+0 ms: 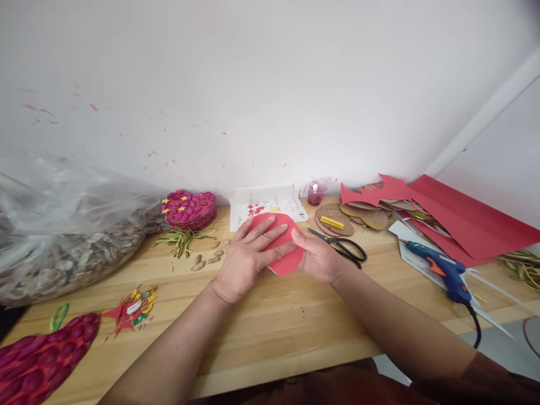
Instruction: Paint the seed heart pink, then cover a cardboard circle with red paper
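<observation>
A red paper disc point(287, 260) is between my hands over the middle of the wooden table, with a thin pale edge showing at its lower rim. My left hand point(253, 253) lies across its face, fingers stretched out and spread; its thumb is hidden. Gripping the disc's right edge is my right hand point(318, 254), thumb on top and the other fingers mostly hidden underneath. Black-handled scissors point(348, 247) lie just beyond my right hand. Behind the disc, small red stars point(255, 209) rest on a printed white sheet point(240, 211).
Left: a plastic bag of shells point(84, 253), a stack of magenta shell-covered pieces point(192, 209), loose shells point(198, 263) and another magenta piece point(50, 354). Right: cardboard discs point(348, 228) with yellow strips point(332, 223), red paper sheets point(472, 219) and a blue glue gun point(447, 273). A pink cup point(315, 194) stands behind.
</observation>
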Demonstrator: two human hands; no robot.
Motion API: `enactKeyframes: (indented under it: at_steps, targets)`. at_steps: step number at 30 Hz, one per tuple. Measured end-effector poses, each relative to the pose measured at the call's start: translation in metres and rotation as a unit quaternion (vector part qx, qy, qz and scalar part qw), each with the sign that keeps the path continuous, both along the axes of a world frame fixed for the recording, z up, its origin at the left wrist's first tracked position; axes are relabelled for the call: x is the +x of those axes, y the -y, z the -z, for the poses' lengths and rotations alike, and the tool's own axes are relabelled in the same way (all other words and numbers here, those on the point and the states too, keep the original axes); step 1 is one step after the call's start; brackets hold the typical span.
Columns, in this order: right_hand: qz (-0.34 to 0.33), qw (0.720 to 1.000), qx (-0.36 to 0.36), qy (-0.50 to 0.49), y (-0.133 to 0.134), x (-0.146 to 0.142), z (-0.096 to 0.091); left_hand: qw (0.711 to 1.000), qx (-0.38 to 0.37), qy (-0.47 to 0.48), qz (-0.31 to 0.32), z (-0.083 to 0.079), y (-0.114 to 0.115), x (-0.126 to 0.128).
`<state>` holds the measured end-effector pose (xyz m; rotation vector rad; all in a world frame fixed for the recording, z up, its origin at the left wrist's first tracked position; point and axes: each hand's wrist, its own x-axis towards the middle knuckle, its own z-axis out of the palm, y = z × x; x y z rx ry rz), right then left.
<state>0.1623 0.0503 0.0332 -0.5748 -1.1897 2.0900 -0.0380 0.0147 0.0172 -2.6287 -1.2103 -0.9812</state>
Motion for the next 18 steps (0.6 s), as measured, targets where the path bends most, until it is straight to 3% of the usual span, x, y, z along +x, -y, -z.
enactKeyframes:
  at_steps: [3, 13, 18]
  targets:
    - [0.026, 1.0, -0.006, -0.005, -0.007, 0.007, 0.006, 0.999, 0.036, -0.016, 0.006, -0.002, 0.002, 0.003]
    - [0.112, 0.992, -0.034, 0.054, -0.017, 0.018, 0.007, 0.997, 0.058, -0.041, 0.001, 0.001, 0.009, 0.009]
    - [0.19, 0.979, -0.041, 0.067, -0.019, 0.016, 0.011, 0.995, 0.073, 0.018, -0.068, 0.001, 0.005, 0.009]
